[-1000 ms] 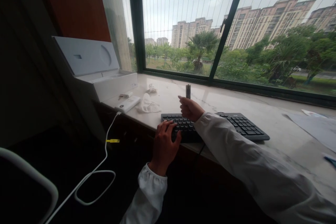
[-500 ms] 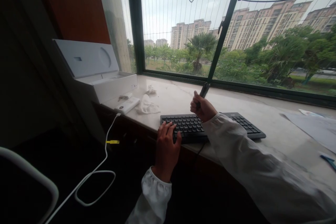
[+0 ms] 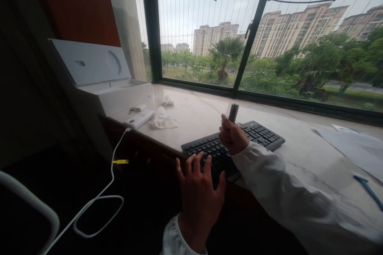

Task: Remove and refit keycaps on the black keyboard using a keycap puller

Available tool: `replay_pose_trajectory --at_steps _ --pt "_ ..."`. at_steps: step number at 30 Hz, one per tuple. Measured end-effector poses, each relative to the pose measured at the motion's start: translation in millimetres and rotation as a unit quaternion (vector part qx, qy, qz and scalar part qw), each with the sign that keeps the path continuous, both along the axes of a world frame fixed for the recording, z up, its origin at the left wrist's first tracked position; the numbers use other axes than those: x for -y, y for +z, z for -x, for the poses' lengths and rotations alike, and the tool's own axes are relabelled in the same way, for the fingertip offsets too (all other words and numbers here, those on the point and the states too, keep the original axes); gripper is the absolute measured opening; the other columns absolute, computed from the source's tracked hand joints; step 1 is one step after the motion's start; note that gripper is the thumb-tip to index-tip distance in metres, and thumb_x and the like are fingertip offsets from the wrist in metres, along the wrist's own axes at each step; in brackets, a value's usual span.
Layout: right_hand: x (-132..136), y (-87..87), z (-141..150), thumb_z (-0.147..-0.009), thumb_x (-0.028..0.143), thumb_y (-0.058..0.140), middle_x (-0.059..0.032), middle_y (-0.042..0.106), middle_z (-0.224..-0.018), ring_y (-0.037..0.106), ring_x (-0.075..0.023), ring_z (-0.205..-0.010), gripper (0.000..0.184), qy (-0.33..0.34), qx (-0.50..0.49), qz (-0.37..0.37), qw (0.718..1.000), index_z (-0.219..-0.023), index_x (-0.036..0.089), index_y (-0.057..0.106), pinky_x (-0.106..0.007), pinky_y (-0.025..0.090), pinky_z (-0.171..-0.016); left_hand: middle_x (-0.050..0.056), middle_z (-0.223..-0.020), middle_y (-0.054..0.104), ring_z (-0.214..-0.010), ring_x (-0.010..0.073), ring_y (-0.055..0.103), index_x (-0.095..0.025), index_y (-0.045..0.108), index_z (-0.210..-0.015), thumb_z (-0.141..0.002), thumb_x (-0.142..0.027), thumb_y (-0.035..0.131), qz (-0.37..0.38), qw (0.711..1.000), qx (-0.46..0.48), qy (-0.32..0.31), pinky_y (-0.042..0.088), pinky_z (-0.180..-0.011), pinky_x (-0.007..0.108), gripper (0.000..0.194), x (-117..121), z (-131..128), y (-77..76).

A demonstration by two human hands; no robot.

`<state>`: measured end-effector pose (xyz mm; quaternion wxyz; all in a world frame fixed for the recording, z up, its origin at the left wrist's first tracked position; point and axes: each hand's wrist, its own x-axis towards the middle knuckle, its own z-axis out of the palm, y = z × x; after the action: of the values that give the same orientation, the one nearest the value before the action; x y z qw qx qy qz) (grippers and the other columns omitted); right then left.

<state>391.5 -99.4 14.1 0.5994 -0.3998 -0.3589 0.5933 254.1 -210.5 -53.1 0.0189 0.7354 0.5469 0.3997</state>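
Observation:
A black keyboard (image 3: 206, 146) lies at a slant on the pale marble sill, its left end closer to the front edge. My left hand (image 3: 200, 191) is at its near side with fingers spread; the fingertips are at the lower keys, and I cannot tell whether they press. Over the middle of the keyboard, my right hand (image 3: 235, 137) is closed around a dark, narrow, handle-like object (image 3: 233, 112), which stands up out of the fist. The fist hides its lower part, so its exact kind is unclear.
Left on the sill (image 3: 197, 115) are an open white box (image 3: 124, 97), a white power bank (image 3: 139, 118) with a hanging white cable (image 3: 113, 153), and crumpled white tissue (image 3: 164, 119). Papers (image 3: 350, 143) and a teal tool (image 3: 368, 191) lie right. The window frame (image 3: 197, 86) bounds the back.
The keyboard has turned, its left end coming nearer and its right end going back. My left hand has moved nearer and right, fingers spreading wider. The dark object is more upright in my right hand.

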Motion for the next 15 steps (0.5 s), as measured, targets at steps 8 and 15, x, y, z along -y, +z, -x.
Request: replay_pose_trajectory --at_steps 8,15 --pt "-4.7 -21.7 7.4 -0.075 0.044 0.071 0.0104 0.026 -0.036 0.02 -0.0032 -0.029 0.051 -0.057 0.069 -0.046 0.995 -0.052 0.023 0.03 -0.019 0.017 -0.027 0.005 -0.134 0.056 -0.129 0.0269 0.044 -0.026 0.058 -0.124 -0.089 -0.046 0.053 -0.003 0.992 -0.068 -0.106 0.016 -0.117 0.06 0.041 -19.7 1.0 8.8" --pt "-3.8 -21.2 8.3 -0.07 0.047 0.074 0.0119 0.024 -0.037 0.018 -0.0028 -0.031 0.053 -0.045 0.045 -0.049 0.997 -0.056 0.023 0.029 -0.019 0.014 -0.029 0.007 -0.134 0.054 -0.129 0.027 0.044 -0.027 0.059 -0.124 -0.088 -0.045 0.055 0.002 0.992 -0.076 -0.099 0.018 -0.117 0.059 0.041 -19.1 0.0 8.1"
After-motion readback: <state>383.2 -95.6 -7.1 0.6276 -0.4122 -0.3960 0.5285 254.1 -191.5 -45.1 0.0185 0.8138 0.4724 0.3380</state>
